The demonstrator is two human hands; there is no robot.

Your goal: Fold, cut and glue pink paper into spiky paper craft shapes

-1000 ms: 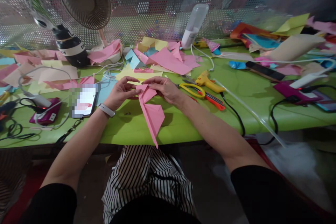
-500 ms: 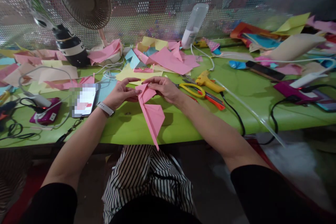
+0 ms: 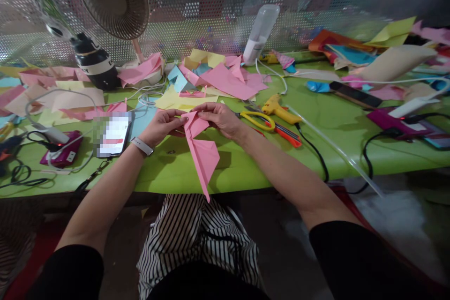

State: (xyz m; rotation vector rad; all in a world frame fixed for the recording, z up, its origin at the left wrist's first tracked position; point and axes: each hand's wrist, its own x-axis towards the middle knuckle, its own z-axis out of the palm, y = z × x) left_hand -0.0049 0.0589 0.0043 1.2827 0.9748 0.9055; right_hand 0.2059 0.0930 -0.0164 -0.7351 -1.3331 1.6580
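A folded piece of pink paper hangs between my hands over the front of the table, its long narrow strip pointing down toward me. My left hand pinches its upper left edge between thumb and fingers. At the top right corner, my right hand grips the same paper, with the fingertips partly hidden behind it. Just right of my right hand lie yellow-handled scissors, a red-orange utility knife and a yellow glue gun.
A phone and a purple power strip lie to the left. Pink and yellow paper scraps cover the back of the green table, near a fan and a black bottle. A clear rod juts over the front edge.
The lower tip of the pink paper has swung slightly left. My left hand's fingers have curled in a little; both hands keep their hold on the paper.
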